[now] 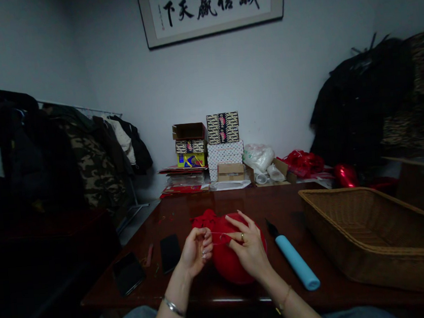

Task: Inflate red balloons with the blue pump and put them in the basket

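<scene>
A round red balloon point(231, 263) rests at the table's near edge, in front of me. My right hand point(247, 242) pinches the balloon's neck between thumb and forefinger, its other fingers spread over the top. To its left, my left hand point(198, 249) has its fingers curled round a thin pale string point(217, 233). Two strands of the string run between the hands, to the balloon's neck. Behind the balloon lies a heap of small red pieces point(206, 219), perhaps uninflated balloons.
A light blue hand pump point(297, 261) with a black nozzle lies right of the balloon, beside a large wicker basket point(375, 243). Two dark phones point(171, 253) point(128, 273) lie left. Stacked boxes point(225, 153) and plastic bags point(259, 157) stand at the back.
</scene>
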